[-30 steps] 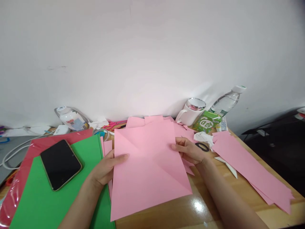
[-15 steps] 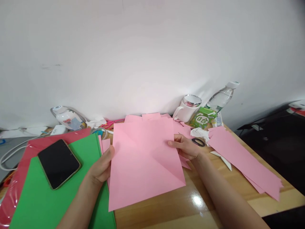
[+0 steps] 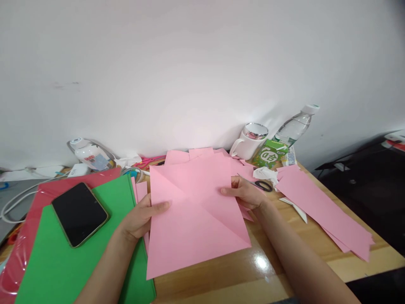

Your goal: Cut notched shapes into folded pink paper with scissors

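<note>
A square sheet of pink paper (image 3: 193,219) is held up over the table, with a diagonal crease running from its upper left to its lower right corner. My left hand (image 3: 142,215) grips its left edge, thumb on the front and fingers behind. At the right edge, my right hand (image 3: 245,193) pinches the sheet the same way, fingers partly hidden behind it. Beyond the sheet lie more pink paper pieces (image 3: 202,152). Just past my right hand are scissors (image 3: 263,185) with black handles, their blades partly covered.
A phone (image 3: 80,214) rests on green paper (image 3: 47,261) at left, over a red sheet (image 3: 19,257). Pink strips (image 3: 325,211) lie at right. Along the wall stand a white mug (image 3: 248,143), a green box (image 3: 270,154), a water bottle (image 3: 292,128) and a white bottle (image 3: 90,155).
My left thumb has moved inward onto the front of the sheet. The paper has tilted slightly, and its diagonal crease shows more clearly. My right hand keeps its hold.
</note>
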`<state>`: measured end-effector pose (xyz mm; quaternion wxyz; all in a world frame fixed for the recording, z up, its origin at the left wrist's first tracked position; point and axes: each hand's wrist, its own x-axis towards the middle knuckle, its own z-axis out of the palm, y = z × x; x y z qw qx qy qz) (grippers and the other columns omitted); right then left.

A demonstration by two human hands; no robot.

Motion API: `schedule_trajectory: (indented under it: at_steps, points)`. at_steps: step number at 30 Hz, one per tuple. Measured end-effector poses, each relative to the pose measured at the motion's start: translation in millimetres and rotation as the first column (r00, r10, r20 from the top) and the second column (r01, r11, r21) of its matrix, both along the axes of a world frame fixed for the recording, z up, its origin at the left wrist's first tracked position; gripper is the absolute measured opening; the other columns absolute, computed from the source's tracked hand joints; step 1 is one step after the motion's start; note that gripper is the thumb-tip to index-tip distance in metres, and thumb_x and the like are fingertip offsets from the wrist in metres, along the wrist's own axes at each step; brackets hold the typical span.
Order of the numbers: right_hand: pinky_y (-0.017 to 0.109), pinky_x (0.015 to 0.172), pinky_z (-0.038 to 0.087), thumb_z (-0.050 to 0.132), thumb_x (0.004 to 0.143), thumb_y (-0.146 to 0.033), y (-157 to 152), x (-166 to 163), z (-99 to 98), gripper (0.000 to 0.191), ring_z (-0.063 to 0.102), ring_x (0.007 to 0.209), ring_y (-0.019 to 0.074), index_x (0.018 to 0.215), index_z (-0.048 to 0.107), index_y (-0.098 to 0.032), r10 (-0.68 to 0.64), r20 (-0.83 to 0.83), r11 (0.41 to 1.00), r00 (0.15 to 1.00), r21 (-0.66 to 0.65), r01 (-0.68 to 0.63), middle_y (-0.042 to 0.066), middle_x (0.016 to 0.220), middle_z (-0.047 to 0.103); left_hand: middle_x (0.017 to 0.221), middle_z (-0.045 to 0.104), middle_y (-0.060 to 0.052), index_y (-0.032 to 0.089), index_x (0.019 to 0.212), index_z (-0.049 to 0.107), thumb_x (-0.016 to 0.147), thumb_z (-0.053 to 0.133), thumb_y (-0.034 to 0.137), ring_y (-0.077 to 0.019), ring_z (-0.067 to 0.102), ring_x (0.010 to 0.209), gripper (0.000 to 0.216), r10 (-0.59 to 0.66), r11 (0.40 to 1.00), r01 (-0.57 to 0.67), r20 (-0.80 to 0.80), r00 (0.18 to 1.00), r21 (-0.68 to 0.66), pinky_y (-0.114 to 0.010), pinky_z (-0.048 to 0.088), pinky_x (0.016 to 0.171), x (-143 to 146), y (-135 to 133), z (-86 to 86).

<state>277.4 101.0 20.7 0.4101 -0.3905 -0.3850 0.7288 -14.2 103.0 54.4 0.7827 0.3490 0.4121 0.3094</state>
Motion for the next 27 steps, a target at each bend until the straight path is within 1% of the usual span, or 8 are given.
schedule_trajectory:
  at_steps: [5, 9, 12, 16, 18, 21, 24, 27]
  points:
    - [0.037, 0.076, 0.054, 0.081, 0.059, -0.02, 0, 1, 0.4, 0.014, 0.069, 0.076, 0.0207, 0.07, 0.074, -0.015, 0.001, 0.014, 0.998, 1.0, 0.055, -0.002, 0.007, 0.083, 0.074, 0.094, 0.073, -0.012, 0.013, 0.084, 0.074, 0.062, 0.074, 0.015, -0.0247, 0.069, 0.08, 0.023, 0.018, 1.0, -0.018, -0.022, 1.0, 0.017, -0.031, 0.053, 0.07, 3, 3, 2.4]
    - [0.041, 0.09, 0.048, 0.076, 0.066, -0.023, 2, 15, 7.6, 0.006, 0.063, 0.102, 0.0269, 0.067, 0.076, -0.017, 0.18, 0.094, 0.959, 0.979, 0.203, -0.195, 0.01, 0.105, 0.07, 0.112, 0.067, -0.012, 0.014, 0.065, 0.074, 0.062, 0.07, 0.013, -0.0303, 0.063, 0.099, 0.005, -0.039, 0.997, 0.038, 0.013, 0.999, 0.07, -0.034, 0.051, 0.078, 6, 5, 8.7]
    - [0.043, 0.095, 0.044, 0.072, 0.071, -0.026, 4, 27, 15.7, 0.009, 0.06, 0.108, 0.027, 0.075, 0.076, -0.019, 0.208, 0.165, 0.928, 0.964, 0.279, -0.248, 0.009, 0.109, 0.069, 0.118, 0.064, -0.011, 0.015, 0.055, 0.073, 0.065, 0.068, 0.014, -0.034, 0.062, 0.1, 0.01, -0.116, 0.983, 0.113, 0.015, 0.993, 0.144, -0.038, 0.052, 0.074, 5, 4, 10.0]
    - [0.048, 0.087, 0.047, 0.068, 0.075, -0.042, -1, 11, 17.4, 0.036, 0.063, 0.102, 0.0288, 0.102, 0.068, -0.019, 0.265, -0.026, 0.956, 0.964, 0.139, -0.259, 0.013, 0.113, 0.067, 0.118, 0.063, -0.014, 0.016, 0.056, 0.074, 0.07, 0.067, 0.016, -0.0354, 0.062, 0.1, 0.016, -0.322, 0.915, 0.319, -0.03, 0.946, 0.245, -0.043, 0.049, 0.078, 3, -2, 8.5]
    - [0.044, 0.083, 0.05, 0.062, 0.075, -0.054, -9, -13, 12.7, 0.052, 0.065, 0.098, 0.0272, 0.113, 0.062, -0.018, 0.386, -0.105, 0.923, 0.917, 0.028, -0.385, 0.014, 0.109, 0.068, 0.116, 0.065, -0.014, 0.017, 0.057, 0.074, 0.073, 0.067, 0.019, -0.0343, 0.061, 0.102, 0.018, -0.411, 0.867, 0.408, -0.054, 0.91, 0.287, -0.042, 0.048, 0.082, 4, -5, 8.5]
    - [0.03, 0.073, 0.052, 0.063, 0.074, -0.054, -25, -52, 4.9, 0.052, 0.067, 0.089, 0.0213, 0.112, 0.064, -0.017, 0.529, -0.118, 0.841, 0.841, -0.058, -0.537, 0.011, 0.1, 0.07, 0.111, 0.067, -0.015, 0.017, 0.055, 0.074, 0.073, 0.067, 0.024, -0.034, 0.06, 0.104, 0.021, -0.474, 0.831, 0.472, -0.07, 0.878, 0.295, -0.041, 0.048, 0.081, 10, -10, 9.7]
    - [0.029, 0.077, 0.051, 0.076, 0.067, -0.03, -36, -72, 2.7, 0.05, 0.064, 0.095, 0.019, 0.114, 0.062, -0.024, 0.589, -0.133, 0.801, 0.797, -0.036, -0.598, 0.004, 0.11, 0.066, 0.108, 0.068, -0.014, 0.018, 0.068, 0.076, 0.066, 0.073, 0.024, -0.0346, 0.063, 0.097, 0.007, -0.427, 0.881, 0.435, -0.085, 0.9, 0.187, -0.039, 0.05, 0.073, 16, -12, 10.2]
    - [0.029, 0.073, 0.052, 0.079, 0.063, -0.024, -35, -69, 5.7, 0.037, 0.065, 0.079, 0.0168, 0.097, 0.069, -0.015, 0.525, -0.114, 0.842, 0.843, -0.076, -0.534, 0.005, 0.093, 0.069, 0.113, 0.067, -0.01, 0.024, 0.104, 0.07, 0.064, 0.076, 0.03, -0.0304, 0.064, 0.096, 0.041, -0.159, 0.979, 0.163, -0.041, 0.986, 0.126, -0.033, 0.051, 0.072, 20, -7, 6.7]
